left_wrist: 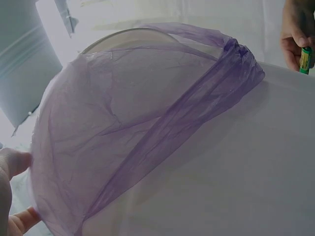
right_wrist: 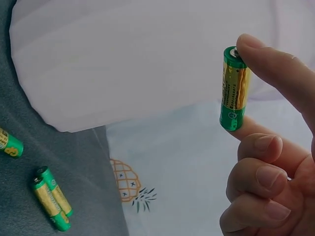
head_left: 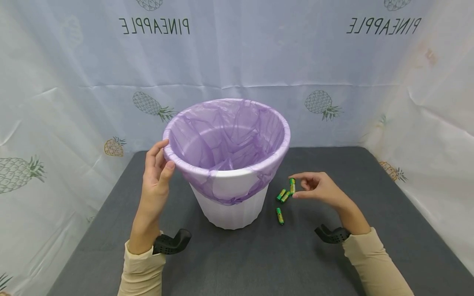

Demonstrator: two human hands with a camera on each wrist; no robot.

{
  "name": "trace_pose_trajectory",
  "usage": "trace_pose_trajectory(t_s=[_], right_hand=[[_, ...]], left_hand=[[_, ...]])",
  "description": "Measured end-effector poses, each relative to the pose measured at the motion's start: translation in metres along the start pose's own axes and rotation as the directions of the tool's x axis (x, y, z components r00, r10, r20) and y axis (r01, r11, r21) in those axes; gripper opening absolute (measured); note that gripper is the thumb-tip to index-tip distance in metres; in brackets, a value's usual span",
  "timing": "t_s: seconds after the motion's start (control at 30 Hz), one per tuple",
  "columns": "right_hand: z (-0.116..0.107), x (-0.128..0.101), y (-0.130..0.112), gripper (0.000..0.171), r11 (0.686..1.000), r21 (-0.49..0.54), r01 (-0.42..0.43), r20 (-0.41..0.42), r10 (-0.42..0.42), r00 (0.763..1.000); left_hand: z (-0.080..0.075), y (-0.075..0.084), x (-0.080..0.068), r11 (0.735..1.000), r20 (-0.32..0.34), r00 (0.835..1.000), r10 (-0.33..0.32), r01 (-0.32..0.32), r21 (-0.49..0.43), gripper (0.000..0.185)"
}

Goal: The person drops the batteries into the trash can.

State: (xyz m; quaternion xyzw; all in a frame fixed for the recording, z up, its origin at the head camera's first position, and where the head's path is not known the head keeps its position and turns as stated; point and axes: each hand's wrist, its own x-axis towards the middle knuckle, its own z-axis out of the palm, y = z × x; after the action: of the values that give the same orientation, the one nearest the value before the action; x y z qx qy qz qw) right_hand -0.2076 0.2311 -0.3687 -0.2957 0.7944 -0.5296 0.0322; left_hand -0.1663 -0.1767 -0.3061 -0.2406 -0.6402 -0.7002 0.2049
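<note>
A white trash bin (head_left: 233, 213) stands on the dark table, lined with a purple plastic bag (head_left: 222, 135) folded over its rim. My left hand (head_left: 157, 176) touches the left side of the rim, thumb and fingers spread against the bag's outer edge. To the right of the bin, my right hand (head_left: 318, 189) pinches a green and gold battery (right_wrist: 235, 88) by its two ends, between thumb and index finger, with the other fingers curled in. Two more batteries (right_wrist: 51, 199) lie side by side on the table, and another battery (head_left: 279, 216) lies nearer the front.
The dark tabletop (head_left: 237, 263) extends around the bin. Behind it hangs a pale curtain (head_left: 244, 57) printed with pineapples, and similar cloth lines both sides. Each wrist wears a black camera mount (head_left: 172, 242).
</note>
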Motion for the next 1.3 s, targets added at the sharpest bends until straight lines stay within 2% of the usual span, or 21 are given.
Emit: trace_pose_trajectory(t_s=[0.23, 0.7, 0.97, 1.3], right_hand=[[-0.003, 0.001, -0.008, 0.044, 1.0, 0.017, 0.02, -0.017, -0.02, 1.0], [-0.011, 0.002, -0.027, 0.042, 0.999, 0.039, -0.022, -0.062, 0.024, 0.998], [-0.014, 0.005, -0.036, 0.043, 0.996, 0.084, -0.021, -0.102, 0.03, 0.994], [-0.021, 0.01, -0.049, 0.045, 0.996, 0.086, 0.003, -0.158, 0.011, 0.987]], left_hand=[[0.0, 0.0, 0.0, 1.0, -0.014, 1.0, -0.023, 0.023, 0.004, 0.045], [0.002, 0.004, 0.0, 1.0, -0.004, 1.0, -0.016, 0.016, -0.008, 0.045], [0.0, 0.001, -0.001, 1.0, 0.039, 0.999, 0.025, -0.025, -0.011, 0.044], [0.0, 0.001, 0.0, 1.0, 0.025, 1.0, 0.017, -0.017, -0.014, 0.044]])
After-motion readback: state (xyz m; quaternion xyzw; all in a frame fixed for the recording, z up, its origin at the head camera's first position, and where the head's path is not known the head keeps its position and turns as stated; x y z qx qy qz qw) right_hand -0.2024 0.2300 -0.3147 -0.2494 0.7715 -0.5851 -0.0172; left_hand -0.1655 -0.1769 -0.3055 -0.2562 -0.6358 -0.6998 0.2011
